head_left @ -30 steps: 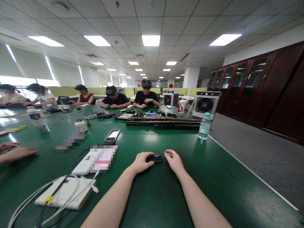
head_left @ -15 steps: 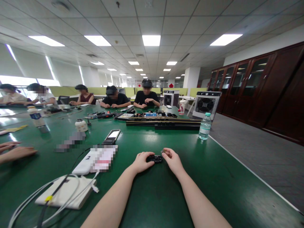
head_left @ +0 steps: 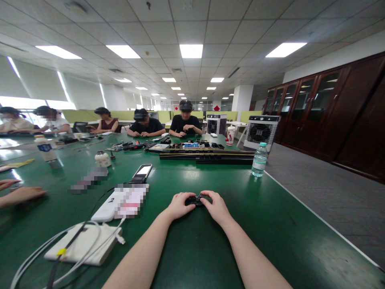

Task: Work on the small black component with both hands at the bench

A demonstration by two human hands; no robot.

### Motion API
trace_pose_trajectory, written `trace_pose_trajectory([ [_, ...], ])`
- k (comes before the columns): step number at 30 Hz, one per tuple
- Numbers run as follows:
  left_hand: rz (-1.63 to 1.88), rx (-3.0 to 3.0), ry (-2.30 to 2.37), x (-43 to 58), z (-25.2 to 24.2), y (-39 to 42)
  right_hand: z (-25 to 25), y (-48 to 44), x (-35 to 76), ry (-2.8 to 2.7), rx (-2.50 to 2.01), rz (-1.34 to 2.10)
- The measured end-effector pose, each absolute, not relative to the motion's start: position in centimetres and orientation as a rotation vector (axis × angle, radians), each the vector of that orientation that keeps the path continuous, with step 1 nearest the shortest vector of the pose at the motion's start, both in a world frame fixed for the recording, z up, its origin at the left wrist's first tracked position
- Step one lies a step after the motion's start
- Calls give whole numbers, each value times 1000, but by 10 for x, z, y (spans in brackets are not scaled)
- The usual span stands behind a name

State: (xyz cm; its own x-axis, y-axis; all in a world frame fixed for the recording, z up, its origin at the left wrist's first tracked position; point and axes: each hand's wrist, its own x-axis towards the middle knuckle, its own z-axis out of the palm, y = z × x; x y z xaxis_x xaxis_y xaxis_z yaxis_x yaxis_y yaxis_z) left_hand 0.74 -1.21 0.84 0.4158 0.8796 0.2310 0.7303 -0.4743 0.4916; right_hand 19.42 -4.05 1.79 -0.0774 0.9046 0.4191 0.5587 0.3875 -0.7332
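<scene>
A small, dark, open casing (head_left: 197, 202), much like the base of a computer mouse, lies on the green table. Small parts show inside it, too fine to name. My left hand (head_left: 181, 205) is closed around its left end, thumb along the near side and fingers on the far side. At its right end is my right hand (head_left: 214, 204), thumb and fingertips pinched together and reaching over the casing. Whatever sits between those right fingertips is too small and hidden to make out.
Left of my arms are a white power bank (head_left: 110, 204), a white box (head_left: 87, 245) with cables, and a phone (head_left: 141, 173). A water bottle (head_left: 260, 159) stands near the right table edge. Black strips (head_left: 207, 156) lie ahead. A co-worker's hand (head_left: 25, 195) rests at far left.
My right hand has moved left, from beside the casing onto its right end, bringing the small piece it pinched. My left hand keeps its hold on the casing.
</scene>
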Motion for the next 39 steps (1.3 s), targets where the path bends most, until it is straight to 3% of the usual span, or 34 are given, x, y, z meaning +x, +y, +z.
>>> trace_pose_trajectory([
  [11, 677, 2359, 1396, 8, 8, -13, 16, -44, 191, -2080, -1418, 285],
  [39, 672, 2355, 1395, 9, 11, -14, 20, -50, 185, -2158, -1503, 190],
])
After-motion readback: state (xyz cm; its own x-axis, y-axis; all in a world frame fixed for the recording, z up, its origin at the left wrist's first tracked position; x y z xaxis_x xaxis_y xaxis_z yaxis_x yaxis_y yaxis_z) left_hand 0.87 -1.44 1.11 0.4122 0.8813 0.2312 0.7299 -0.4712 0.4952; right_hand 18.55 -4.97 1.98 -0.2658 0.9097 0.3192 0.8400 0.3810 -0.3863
